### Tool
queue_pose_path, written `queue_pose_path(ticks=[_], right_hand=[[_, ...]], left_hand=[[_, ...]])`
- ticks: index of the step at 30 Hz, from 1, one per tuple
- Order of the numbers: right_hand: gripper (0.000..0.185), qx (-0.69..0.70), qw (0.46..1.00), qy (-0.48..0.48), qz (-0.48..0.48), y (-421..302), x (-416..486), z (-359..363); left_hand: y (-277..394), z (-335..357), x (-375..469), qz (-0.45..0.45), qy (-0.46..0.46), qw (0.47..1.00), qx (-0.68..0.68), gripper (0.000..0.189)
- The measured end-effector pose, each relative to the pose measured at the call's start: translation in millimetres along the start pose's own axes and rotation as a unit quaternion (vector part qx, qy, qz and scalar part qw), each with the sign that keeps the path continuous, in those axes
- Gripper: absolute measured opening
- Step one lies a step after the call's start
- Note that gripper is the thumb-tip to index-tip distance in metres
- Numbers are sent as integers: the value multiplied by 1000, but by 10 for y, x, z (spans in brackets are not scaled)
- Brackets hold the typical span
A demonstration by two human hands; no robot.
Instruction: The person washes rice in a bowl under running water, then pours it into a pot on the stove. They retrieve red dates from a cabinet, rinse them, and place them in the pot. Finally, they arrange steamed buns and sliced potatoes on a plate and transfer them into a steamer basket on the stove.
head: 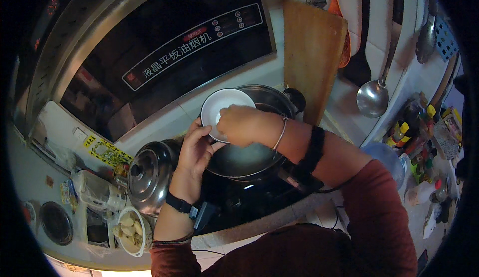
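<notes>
My left hand (197, 142) holds a white bowl (228, 96) by its rim, tilted over a large metal pan (243, 164) on the black stove. The fingers of my right hand (239, 125) are curled inside the bowl; what they touch there is hidden by the hand, though a bit of white shows beside them. Cloudy, pale liquid lies in the pan below. My right forearm covers part of the pan's right side.
Left of the pan stands a lidded steel pot (144, 176), with a white basket of potato-like pieces (139, 249) nearer me. A wooden cutting board (314, 52) leans behind the pan at right. A metal ladle (373, 97) hangs on the wall; bottles (400, 135) stand at the far right.
</notes>
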State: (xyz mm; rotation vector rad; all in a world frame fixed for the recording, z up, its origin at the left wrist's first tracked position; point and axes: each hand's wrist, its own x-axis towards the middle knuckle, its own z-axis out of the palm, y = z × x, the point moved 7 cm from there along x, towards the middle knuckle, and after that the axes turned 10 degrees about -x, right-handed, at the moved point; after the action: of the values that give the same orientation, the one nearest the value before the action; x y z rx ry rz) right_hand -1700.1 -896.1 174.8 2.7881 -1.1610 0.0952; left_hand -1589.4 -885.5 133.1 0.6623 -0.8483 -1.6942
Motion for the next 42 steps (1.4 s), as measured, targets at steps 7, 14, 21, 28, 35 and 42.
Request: queue_pose_path(ticks=[7,14,21,28,35,42], right_hand=[[25,-41,997,60,-27,59,-65,-48],[20,57,975,209,46,446,-277,-331],[37,87,975,195,64,680,-422,-181],[35,133,966,215,61,753,-499,-82],[35,124,952,278,42,651,-528,-235],[34,144,931,334,-5,480,-560,-469]], left_hand=[[-2,7,54,-6,13,1000,23,50],[168,-3,81,40,51,991,120,51],[341,197,151,206,-6,859,469,57],[419,431,-13,303,-12,709,637,62],[608,64,78,214,68,910,348,58],[407,-159,-50,129,39,988,78,55]])
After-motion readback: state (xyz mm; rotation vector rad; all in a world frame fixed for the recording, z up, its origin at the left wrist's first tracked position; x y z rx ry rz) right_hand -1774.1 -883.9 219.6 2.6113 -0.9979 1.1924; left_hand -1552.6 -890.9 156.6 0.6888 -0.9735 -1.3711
